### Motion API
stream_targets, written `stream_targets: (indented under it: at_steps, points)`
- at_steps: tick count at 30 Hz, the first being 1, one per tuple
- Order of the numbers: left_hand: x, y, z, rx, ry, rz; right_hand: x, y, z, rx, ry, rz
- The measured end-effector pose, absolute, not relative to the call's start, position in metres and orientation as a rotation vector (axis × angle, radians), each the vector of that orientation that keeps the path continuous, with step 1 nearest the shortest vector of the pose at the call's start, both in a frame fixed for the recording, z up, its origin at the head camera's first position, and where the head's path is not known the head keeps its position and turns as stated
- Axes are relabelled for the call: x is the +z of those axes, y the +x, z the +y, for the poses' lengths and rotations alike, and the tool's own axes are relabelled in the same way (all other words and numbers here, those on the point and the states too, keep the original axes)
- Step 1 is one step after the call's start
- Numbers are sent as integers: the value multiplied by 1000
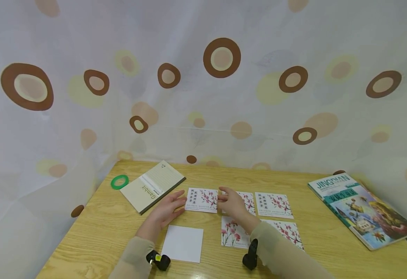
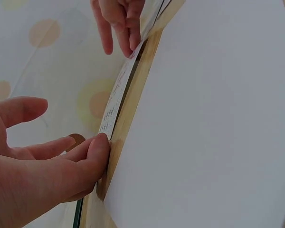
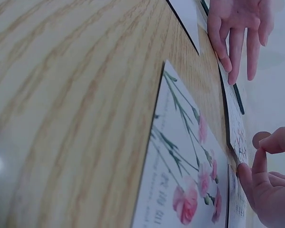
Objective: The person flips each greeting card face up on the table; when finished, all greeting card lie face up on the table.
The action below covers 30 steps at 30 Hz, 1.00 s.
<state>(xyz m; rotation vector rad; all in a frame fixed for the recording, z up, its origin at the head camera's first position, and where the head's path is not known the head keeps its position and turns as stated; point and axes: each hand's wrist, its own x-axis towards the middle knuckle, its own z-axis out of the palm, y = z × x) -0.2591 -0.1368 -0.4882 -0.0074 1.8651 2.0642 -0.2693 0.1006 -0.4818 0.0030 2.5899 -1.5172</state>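
A white card [image 1: 201,200] printed with pink blossoms and Chinese characters lies flat between the two hands. My left hand [image 1: 166,211] touches its left edge with the fingertips, the fingers loosely extended. At the card's right edge is my right hand [image 1: 234,203], its lower fingertips against that edge in the right wrist view. Under and behind the right hand lies a second blossom card [image 1: 249,199], partly covered. A carnation card [image 3: 185,175] lies below the right wrist. Nearer the body sits a blank white square [image 1: 182,243], below the left hand.
Further blossom cards [image 1: 274,205] lie on the right, one partly hidden by the right forearm. A notebook [image 1: 152,186] and a green tape roll [image 1: 119,181] are at the back left. A magazine [image 1: 364,211] lies far right. Patterned cloth [image 1: 196,100] hangs behind the table.
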Motion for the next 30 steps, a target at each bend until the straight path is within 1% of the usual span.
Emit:
stream_targets:
  at_steps: [6,14,22,30]
  points:
    - [-490,-261,-136,2066,-26,1853,-482,-270,101,-1598,14,2528]
    - [-492,-262,-138,2052,32,1824,-483,-269,102,-1627,-9,2513]
    - [-489,-254,-151,1979,112,1829,-482,-265,106,-1600,-53,2537]
    - [-483,-246,-164,1913,129,1916,-482,-257,111,-1527,-215,2536]
